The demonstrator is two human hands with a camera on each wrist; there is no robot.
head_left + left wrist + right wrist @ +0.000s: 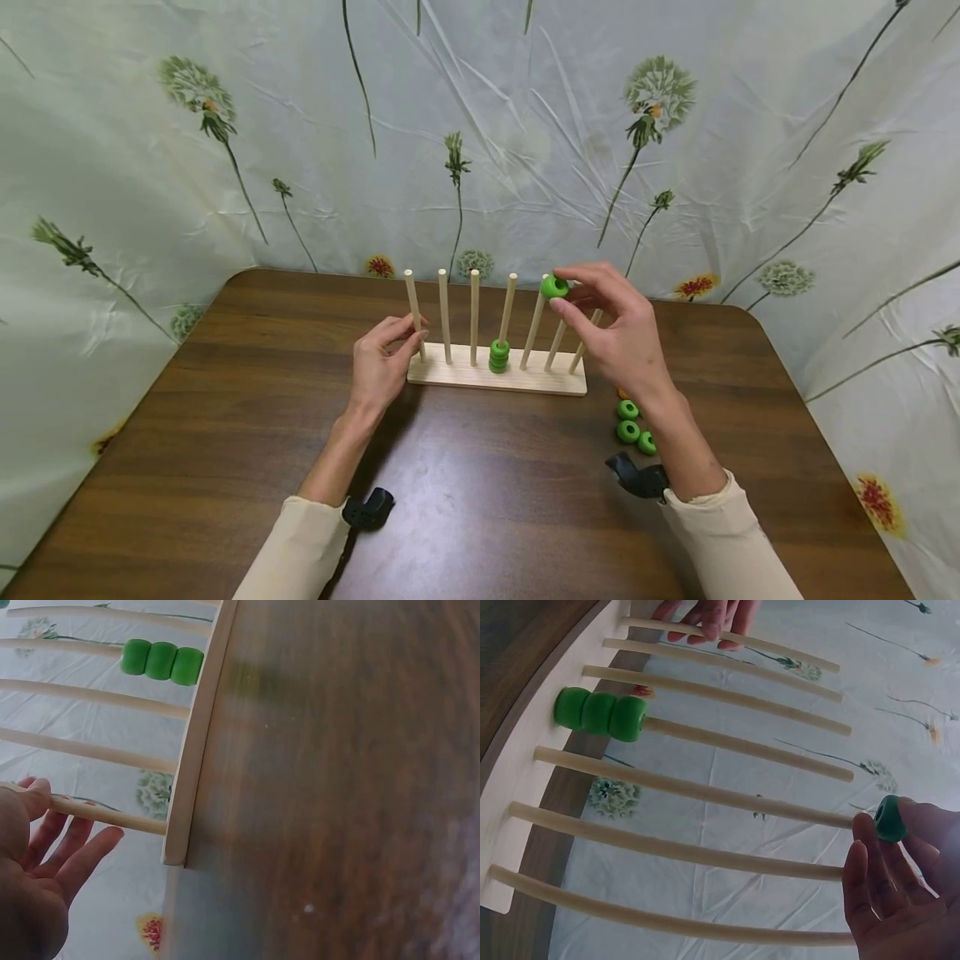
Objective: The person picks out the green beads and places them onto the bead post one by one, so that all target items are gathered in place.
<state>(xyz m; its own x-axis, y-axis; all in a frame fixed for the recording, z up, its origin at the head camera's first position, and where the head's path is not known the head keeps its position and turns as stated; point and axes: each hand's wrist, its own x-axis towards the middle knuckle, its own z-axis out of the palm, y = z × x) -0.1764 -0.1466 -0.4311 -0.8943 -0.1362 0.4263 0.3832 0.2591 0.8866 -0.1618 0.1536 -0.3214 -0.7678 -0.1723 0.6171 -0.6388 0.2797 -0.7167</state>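
A wooden rack point(480, 380) with a row of several upright pegs stands toward the back of the table. Three green beads point(598, 714) are stacked at the bottom of its middle peg point(507, 308). My left hand point(381, 358) holds the leftmost peg point(112, 816) between thumb and fingers, partway up from the base. Between the thumb and fingertips of my right hand point(618, 325) is a single green bead point(554, 287). That bead is right by the top of the fifth peg from the left, overlapping its tip in the head view. The right hand partly covers the rightmost peg.
Several loose green beads point(627, 432) lie on the brown table point(480, 517) right of the rack, beside the right forearm. An orange piece point(622, 392) peeks out there, mostly hidden. Behind the table hangs a pale cloth point(510, 133) printed with dandelions.
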